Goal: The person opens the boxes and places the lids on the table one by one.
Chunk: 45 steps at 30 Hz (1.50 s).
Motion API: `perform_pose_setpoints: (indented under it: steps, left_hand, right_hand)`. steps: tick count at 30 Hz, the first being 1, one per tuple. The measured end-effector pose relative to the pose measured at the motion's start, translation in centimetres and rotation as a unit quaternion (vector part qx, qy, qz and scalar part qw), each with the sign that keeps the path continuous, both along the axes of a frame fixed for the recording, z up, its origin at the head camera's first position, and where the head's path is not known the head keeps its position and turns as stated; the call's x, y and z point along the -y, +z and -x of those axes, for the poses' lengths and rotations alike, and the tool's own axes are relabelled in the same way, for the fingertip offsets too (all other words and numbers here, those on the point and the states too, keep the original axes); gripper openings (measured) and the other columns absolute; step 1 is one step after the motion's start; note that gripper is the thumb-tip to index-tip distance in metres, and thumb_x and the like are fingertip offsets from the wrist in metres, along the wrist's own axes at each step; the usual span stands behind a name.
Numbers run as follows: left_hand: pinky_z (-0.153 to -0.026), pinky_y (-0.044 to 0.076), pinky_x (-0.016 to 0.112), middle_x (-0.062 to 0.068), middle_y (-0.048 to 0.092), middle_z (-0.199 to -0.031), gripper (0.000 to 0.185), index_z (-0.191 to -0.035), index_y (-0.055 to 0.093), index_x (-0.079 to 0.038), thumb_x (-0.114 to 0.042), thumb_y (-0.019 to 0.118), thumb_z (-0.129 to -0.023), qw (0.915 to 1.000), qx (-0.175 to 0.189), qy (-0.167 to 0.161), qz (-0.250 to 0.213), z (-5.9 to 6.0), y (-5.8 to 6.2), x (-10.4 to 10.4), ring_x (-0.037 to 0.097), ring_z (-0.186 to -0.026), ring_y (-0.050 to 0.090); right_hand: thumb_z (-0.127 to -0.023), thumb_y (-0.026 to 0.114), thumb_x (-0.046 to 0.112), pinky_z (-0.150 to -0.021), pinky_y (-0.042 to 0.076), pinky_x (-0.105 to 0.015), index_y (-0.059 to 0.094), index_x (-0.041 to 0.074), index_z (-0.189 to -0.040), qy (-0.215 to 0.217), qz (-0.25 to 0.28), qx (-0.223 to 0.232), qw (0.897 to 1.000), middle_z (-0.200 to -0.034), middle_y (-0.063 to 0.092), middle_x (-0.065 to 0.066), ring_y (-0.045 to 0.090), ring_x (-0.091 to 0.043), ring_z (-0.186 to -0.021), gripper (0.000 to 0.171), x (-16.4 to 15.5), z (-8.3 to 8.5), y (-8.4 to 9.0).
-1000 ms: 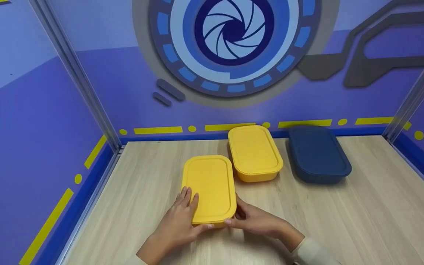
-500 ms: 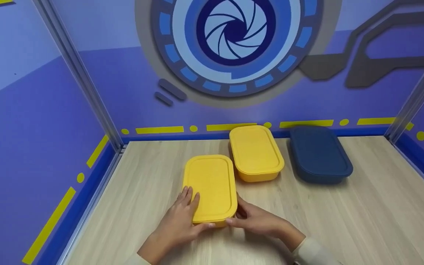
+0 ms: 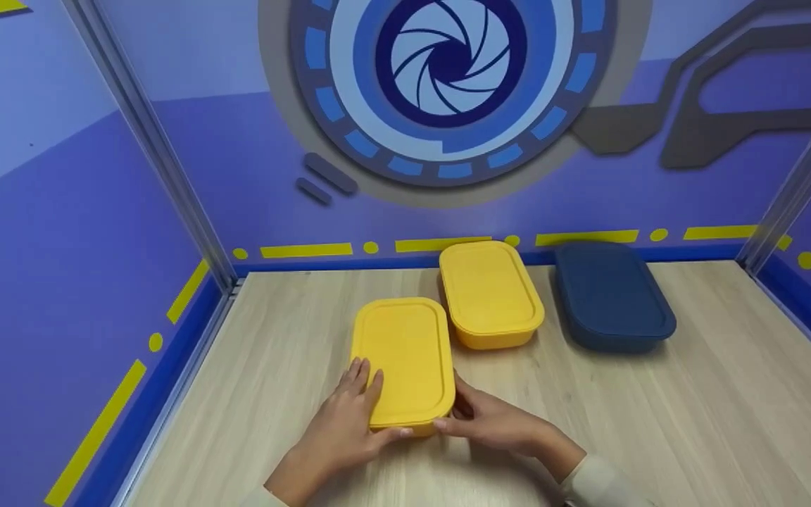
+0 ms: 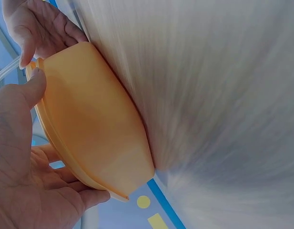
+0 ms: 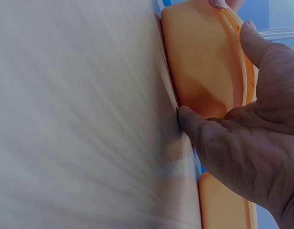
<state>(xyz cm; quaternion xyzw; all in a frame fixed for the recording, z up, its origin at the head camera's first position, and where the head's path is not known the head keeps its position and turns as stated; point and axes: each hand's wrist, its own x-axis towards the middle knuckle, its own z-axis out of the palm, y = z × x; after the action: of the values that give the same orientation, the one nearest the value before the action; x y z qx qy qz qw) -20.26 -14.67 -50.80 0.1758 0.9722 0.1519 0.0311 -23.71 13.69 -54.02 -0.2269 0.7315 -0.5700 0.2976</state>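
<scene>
Box: near yellow box (image 3: 403,360) on the wooden surface (image 3: 659,422), long axis pointing away.
Left hand (image 3: 341,436): clasping its near-left corner.
Right hand (image 3: 493,424): clasping near-right corner, equally close.

Second yellow box (image 3: 490,293) crowds held box's (image 3: 404,359) far-right corner; table (image 3: 694,422) right open.

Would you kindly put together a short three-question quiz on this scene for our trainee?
1. True or false: both hands are on the near yellow container.
2. How many lidded containers stand on the wooden table?
3. Which container stands farthest right: A) a yellow one, B) the dark blue container?

Key:
1. True; the left hand and right hand grip its near end.
2. Three.
3. B.
</scene>
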Motion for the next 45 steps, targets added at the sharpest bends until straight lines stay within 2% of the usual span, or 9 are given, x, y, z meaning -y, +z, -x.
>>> perform_pose_setpoints:
  steps: [10, 18, 25, 45]
  left_hand:
    - [-0.127, 0.037, 0.063, 0.025, 0.029, -0.175, 0.11, -0.164, 0.041, -0.007, -0.087, 0.054, -0.089, 1.0, 0.001, 0.004, -0.001, 0.06, 0.02, -0.13, 0.043, -0.165, 0.025]
    - [-0.127, 0.036, 0.062, 0.023, 0.027, -0.176, 0.11, -0.164, 0.041, -0.008, -0.088, 0.052, -0.09, 0.9999, 0.006, 0.009, -0.004, -0.09, 0.02, -0.17, 0.042, -0.166, 0.024]
    - [-0.124, 0.04, 0.063, 0.025, 0.028, -0.175, 0.107, -0.164, 0.041, -0.007, -0.086, 0.05, -0.092, 1.0, -0.003, -0.003, 0.003, -0.1, -0.06, -0.09, 0.043, -0.165, 0.025]
    - [-0.125, 0.039, 0.064, 0.025, 0.03, -0.174, 0.104, -0.163, 0.044, -0.01, -0.086, 0.048, -0.092, 0.9999, -0.005, 0.003, -0.009, -0.23, -0.26, 0.18, 0.044, -0.164, 0.027]
  right_hand:
    - [-0.103, 0.071, 0.044, -0.136, 0.016, -0.056, 0.0, 0.034, -0.172, -0.001, -0.006, -0.01, 1.0, -0.183, 0.002, 0.001, 0.01, -0.022, -0.169, 0.1, -0.3, -0.01, 0.17]
    - [-0.101, 0.071, 0.048, -0.136, 0.012, -0.056, 0.001, 0.03, -0.173, -0.009, -0.027, -0.025, 0.999, -0.183, 0.004, 0.0, 0.01, -0.022, -0.169, 0.102, -0.2, -0.14, 0.19]
    - [-0.102, 0.07, 0.049, -0.137, 0.012, -0.056, 0.0, 0.033, -0.172, -0.005, -0.03, -0.021, 0.999, -0.182, 0.003, 0.002, 0.009, -0.022, -0.169, 0.1, -0.29, -0.11, 0.08]
    - [-0.101, 0.073, 0.042, -0.136, 0.008, -0.056, -0.003, 0.033, -0.172, -0.007, 0.0, -0.012, 1.0, -0.183, 0.0, 0.001, 0.007, -0.023, -0.169, 0.104, 0.05, -0.18, -0.08]
